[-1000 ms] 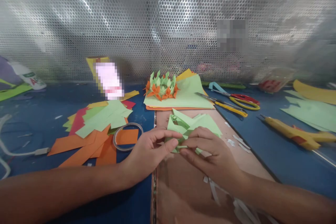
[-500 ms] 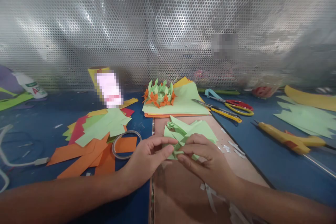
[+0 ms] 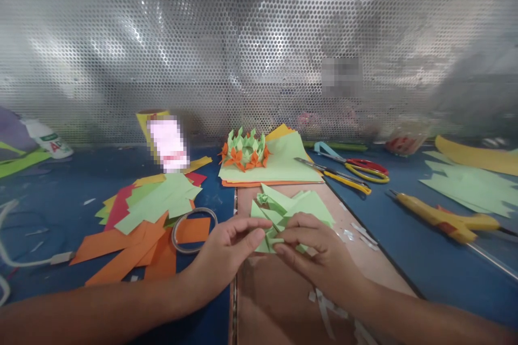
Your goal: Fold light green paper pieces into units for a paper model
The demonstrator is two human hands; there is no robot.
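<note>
My right hand pinches a narrow folded strip of light green paper between thumb and fingers. From the other side, my left hand has its thumb and index finger drawn together at the left end of this strip; its exact contact is partly hidden. Just beyond the fingertips, loose light green paper pieces lie in a pile, some folded to points. A roll of tape rests on its side left of my left hand, over orange paper strips.
Behind the pile, a green and orange folded-paper ring sits on stacked paper sheets. To the right lie scissors, a cutter and a yellow glue gun. A phone leans at the back left, near a glue bottle.
The view has tilted up a little, so everything sits lower. Both hands stay at the strip; slightly more of it shows between the fingertips.
</note>
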